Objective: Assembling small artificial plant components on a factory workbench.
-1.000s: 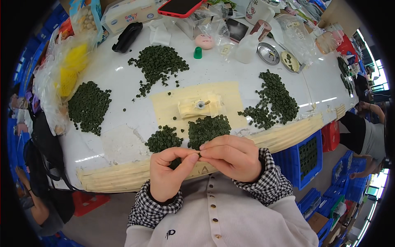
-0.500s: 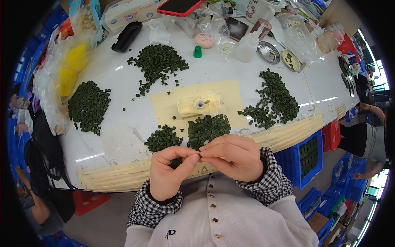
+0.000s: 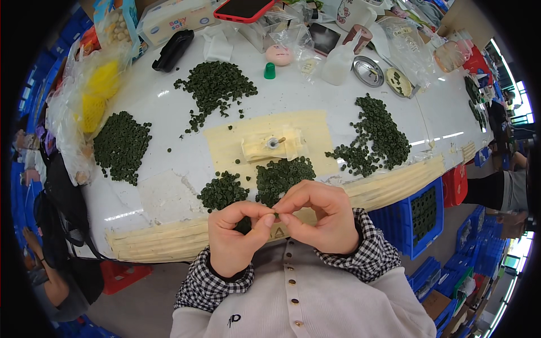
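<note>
Near the front edge of the table, my left hand and my right hand meet fingertip to fingertip. Both pinch a small dark green piece, mostly covered by my fingers. Just beyond my hands lie two heaps of small dark green round pieces: a larger heap of rings and a smaller heap to its left. Behind them, a small upright metal post with a brownish tip stands on a block wrapped in cream tape.
More green pieces form a right heap, a back heap and a left heap. A green thimble-like cap, a squeeze bottle, a round tin and a red-cased phone stand farther back. Blue crate sits right.
My right fingers have shifted their grip around the small piece, with the index finger more bent and the thumb raised toward the left fingertips. The left hand has barely moved.
</note>
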Motion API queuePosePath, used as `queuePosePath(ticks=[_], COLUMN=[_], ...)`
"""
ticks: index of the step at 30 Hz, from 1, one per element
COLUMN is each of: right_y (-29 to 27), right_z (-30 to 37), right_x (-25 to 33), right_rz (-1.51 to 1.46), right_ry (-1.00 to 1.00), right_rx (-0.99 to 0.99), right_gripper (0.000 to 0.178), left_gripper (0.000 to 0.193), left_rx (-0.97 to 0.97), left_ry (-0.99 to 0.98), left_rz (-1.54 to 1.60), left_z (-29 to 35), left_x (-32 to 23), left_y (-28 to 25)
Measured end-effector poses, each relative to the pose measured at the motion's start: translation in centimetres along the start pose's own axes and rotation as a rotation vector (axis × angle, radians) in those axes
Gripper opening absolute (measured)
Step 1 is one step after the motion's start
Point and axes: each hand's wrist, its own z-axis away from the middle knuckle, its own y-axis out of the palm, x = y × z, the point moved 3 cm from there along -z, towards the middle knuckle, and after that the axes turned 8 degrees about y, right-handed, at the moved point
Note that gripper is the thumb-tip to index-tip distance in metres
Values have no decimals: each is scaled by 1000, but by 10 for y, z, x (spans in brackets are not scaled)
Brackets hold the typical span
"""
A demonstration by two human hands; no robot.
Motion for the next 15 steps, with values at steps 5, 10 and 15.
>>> queuePosePath(ticks=[5, 10, 15], right_y=[1, -33, -34], right_z=[-1, -5, -8], right_x=[3, 9, 5], right_rz=[-90, 307, 740], right_ry=[63, -64, -228], right_rx=[-22, -171, -62], right_gripper=[12, 12, 11], left_gripper=[3, 4, 5], left_rx=[-35, -80, -182], left_ry=[-135, -162, -103], left_rz=[99, 13, -121], left_z=[-1, -2, 0], left_x=[-4, -5, -7], left_y=[1, -20, -33])
